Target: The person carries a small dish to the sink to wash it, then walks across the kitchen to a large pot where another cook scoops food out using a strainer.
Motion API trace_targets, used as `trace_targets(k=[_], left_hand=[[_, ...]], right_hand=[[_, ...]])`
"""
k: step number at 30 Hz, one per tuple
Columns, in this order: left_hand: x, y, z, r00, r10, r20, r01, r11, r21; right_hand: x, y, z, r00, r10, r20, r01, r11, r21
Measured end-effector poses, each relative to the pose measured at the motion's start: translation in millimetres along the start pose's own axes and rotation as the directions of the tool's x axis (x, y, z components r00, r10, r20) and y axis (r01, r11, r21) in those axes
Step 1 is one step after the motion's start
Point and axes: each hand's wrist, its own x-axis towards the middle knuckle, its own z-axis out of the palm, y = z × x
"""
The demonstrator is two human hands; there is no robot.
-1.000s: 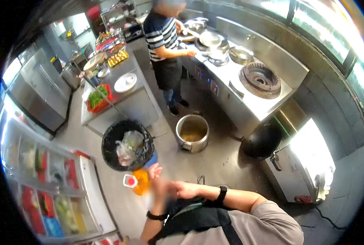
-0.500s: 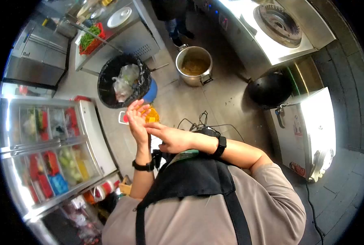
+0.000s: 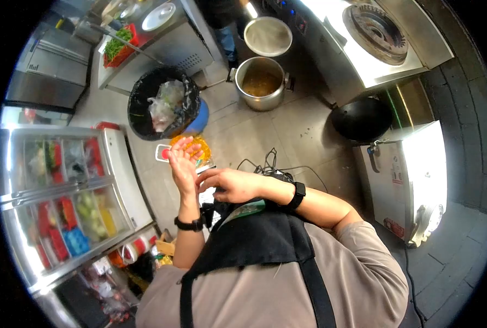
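My left hand is held up in front of me, palm showing and fingers spread, with nothing in it. Beside its wrist is my right hand, back upward, fingers loosely bent and apart. Its fingertips are at the base of the left palm; whether they touch it I cannot tell. No object shows in either hand. Black bands circle both wrists. Just beyond the left fingers, a container with yellow-orange contents is on the floor, partly hidden by the hand. Below my hands hangs my black apron.
A black-lined bin holds plastic bags. Ahead stands a large metal pot with brownish liquid. Behind it is a round metal utensil near another person's legs. A glass-front fridge is left; a black wok and white cabinet are right.
The round metal utensil has appeared behind the pot, near the other person. My right fingers have bent more and drawn slightly back from the left wrist. My left hand stays raised and spread.
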Motion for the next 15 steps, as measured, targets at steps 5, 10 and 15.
trace_targets(k=[5, 10, 15], left_hand=[[3, -4, -8, 0.999, -0.025, 0.021, 0.022, 0.989, 0.146], [4, -17, -40, 0.985, -0.166, 0.040, 0.140, 0.922, 0.361], [-4, -56, -98, 0.858, -0.498, 0.127, 0.089, 0.386, 0.918]], right_hand=[[-22, 22, -12, 0.966, 0.257, -0.015, -0.258, 0.966, -0.025], [-72, 35, -40, 0.884, 0.425, -0.197, -0.447, 0.890, -0.087], [-127, 51, -47, 0.706, 0.623, -0.337, -0.665, 0.747, -0.011]])
